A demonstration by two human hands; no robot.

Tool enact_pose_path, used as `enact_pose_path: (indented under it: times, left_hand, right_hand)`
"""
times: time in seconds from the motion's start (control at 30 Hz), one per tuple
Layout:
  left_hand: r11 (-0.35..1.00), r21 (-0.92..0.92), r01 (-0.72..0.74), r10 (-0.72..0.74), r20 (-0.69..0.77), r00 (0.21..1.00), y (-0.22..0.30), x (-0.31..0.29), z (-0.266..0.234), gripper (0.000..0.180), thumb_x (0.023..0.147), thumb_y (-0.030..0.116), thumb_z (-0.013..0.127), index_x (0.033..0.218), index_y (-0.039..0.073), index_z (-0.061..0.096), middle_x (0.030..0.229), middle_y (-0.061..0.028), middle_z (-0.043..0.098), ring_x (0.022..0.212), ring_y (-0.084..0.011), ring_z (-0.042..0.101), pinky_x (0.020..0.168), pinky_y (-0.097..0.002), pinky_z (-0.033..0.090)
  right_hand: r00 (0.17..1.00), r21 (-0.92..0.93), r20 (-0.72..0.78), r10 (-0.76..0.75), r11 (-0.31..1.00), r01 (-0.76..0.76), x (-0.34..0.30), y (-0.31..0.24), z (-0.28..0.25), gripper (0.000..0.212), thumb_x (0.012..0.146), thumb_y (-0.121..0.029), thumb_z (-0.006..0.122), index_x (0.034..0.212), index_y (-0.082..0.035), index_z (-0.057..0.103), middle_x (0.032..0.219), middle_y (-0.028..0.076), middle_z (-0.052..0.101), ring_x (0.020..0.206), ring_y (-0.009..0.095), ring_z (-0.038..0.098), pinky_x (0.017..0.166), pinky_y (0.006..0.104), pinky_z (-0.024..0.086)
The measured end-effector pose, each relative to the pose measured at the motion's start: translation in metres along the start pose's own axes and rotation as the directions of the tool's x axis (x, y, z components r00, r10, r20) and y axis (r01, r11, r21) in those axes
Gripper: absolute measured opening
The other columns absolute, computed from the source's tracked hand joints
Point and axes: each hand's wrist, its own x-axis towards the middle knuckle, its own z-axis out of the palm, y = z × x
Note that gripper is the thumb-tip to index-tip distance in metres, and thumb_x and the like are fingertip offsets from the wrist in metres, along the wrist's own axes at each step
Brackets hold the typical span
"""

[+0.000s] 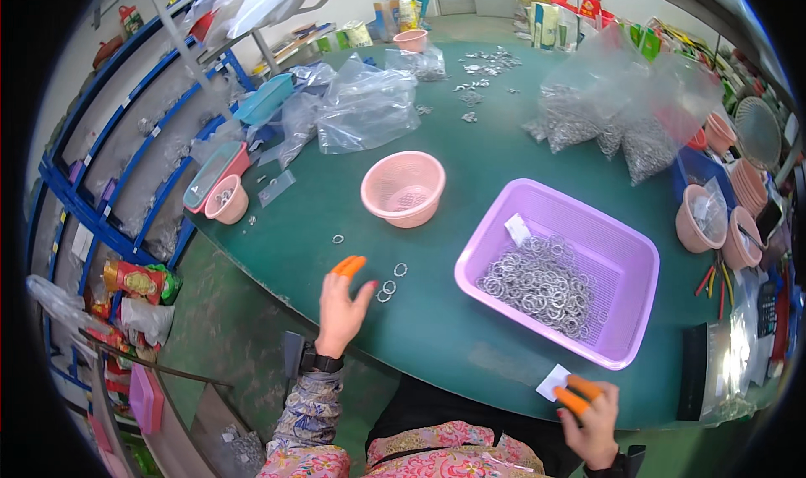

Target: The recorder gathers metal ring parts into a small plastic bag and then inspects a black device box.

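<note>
Nearest us, just off the near side of the purple basket (617, 289), the right hand (588, 407) is at the edge of a white card (550, 382); with its fingertips hard to make out, we cannot tell whether they pinch the card or only rest there. Well left of the basket we see the left hand (342, 303) spread, thumb apart from the fingers, holding nothing that we can make out. Three loose rings (387, 292) lie just beside its thumb, on the basket's side. The basket sits ahead of the right hand, its long axis running from far left to near right; the right hand is nearer to it, the left nearer the loose rings. Inside it, a heap of rings (541, 281) covers the left and middle. Farther off, beyond its left end, we find a pink basket (403, 172), and beyond its far side, clear bags (579, 113) on the green surface (495, 146).
</note>
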Motion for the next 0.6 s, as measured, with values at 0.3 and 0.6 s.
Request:
enact_pose_path:
  times: [0.3,0.6]
  left_hand:
    - [0.927,0.094,-0.364,0.300,0.398,0.867,0.031,0.039,0.045,0.051,0.080,0.009,0.068,0.128,0.006,0.052,0.135,-0.0173,0.048,0.127,-0.0391,0.041,0.105,-0.0496,0.034]
    - [0.954,0.219,-0.203,0.195,0.058,0.979,0.019,0.017,0.014,0.037,0.092,0.018,0.062,0.121,-0.004,0.056,0.127,-0.0236,0.053,0.116,-0.0392,0.051,0.102,-0.0479,0.037]
  right_hand:
    - [0.945,-0.284,-0.208,0.251,0.909,-0.304,0.030,0.046,-0.054,0.069,0.061,-0.012,0.079,0.126,-0.008,0.058,0.134,0.018,0.049,0.126,0.038,0.041,0.104,0.0480,0.032]
    - [0.942,-0.317,-0.185,0.281,0.890,-0.328,0.026,0.084,-0.115,0.076,0.069,-0.033,0.081,0.135,-0.011,0.050,0.135,0.016,0.046,0.122,0.036,0.044,0.101,0.0459,0.035]
